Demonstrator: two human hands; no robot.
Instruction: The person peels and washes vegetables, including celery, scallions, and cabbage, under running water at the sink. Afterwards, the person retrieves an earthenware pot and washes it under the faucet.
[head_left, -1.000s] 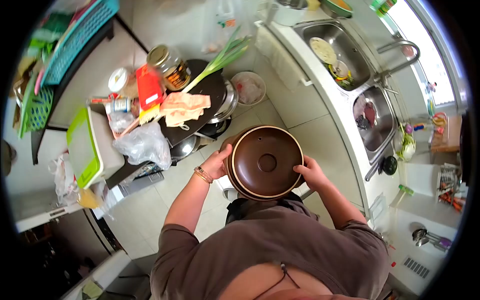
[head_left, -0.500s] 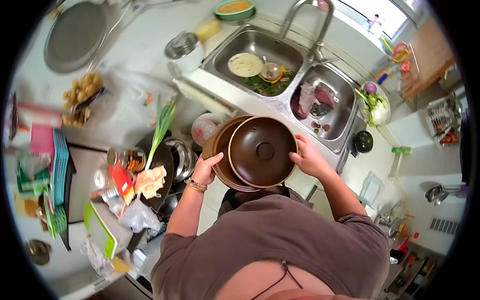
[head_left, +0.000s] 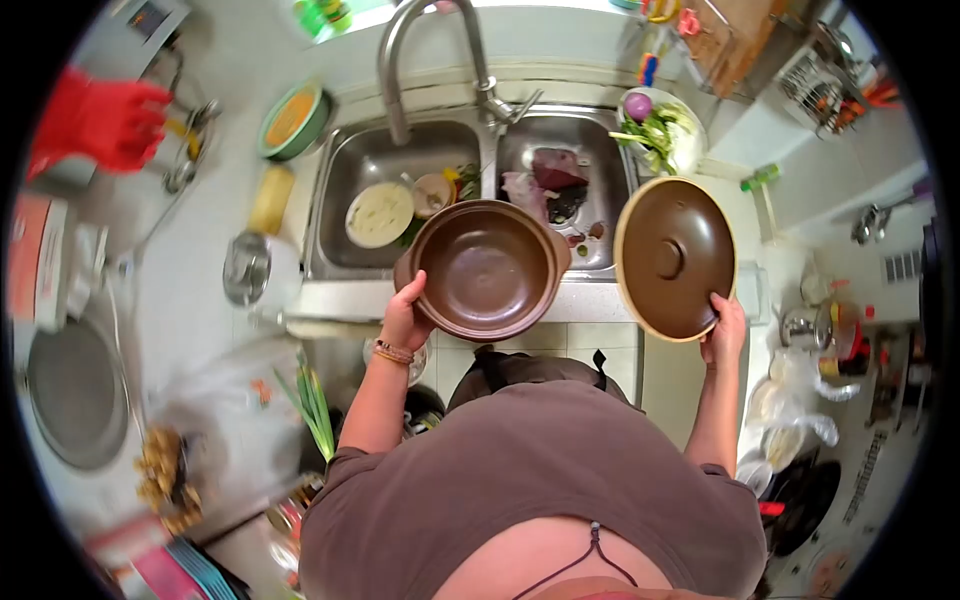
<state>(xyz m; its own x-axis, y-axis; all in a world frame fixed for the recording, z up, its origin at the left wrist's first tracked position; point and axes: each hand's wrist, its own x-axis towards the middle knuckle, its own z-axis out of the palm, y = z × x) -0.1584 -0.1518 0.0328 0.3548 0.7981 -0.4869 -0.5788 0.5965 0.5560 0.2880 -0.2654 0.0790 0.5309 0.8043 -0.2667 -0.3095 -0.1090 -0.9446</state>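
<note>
My left hand [head_left: 405, 318] grips the near left side of a brown clay pot [head_left: 484, 272], its thumb over the rim. The pot is uncovered, and its bare inside faces up in front of the sink. Off to the right, my right hand [head_left: 725, 325] pinches the edge of the pot's brown lid [head_left: 690, 250], thumb on top. The lid is tilted, knob side showing, and apart from the pot. Fingers under both pieces are partly hidden.
Behind the pot is a double steel sink [head_left: 325, 200]; the right basin holds meat [head_left: 558, 168], the left a pale plate [head_left: 380, 214] and greens. A faucet [head_left: 392, 100] arches above. A vegetable bowl [head_left: 690, 150] stands just beyond the lid. Spring onions [head_left: 312, 410] lie left.
The lid has come off the pot and moved right in my right hand. My left hand still holds the pot. The view has turned to face the sink.
</note>
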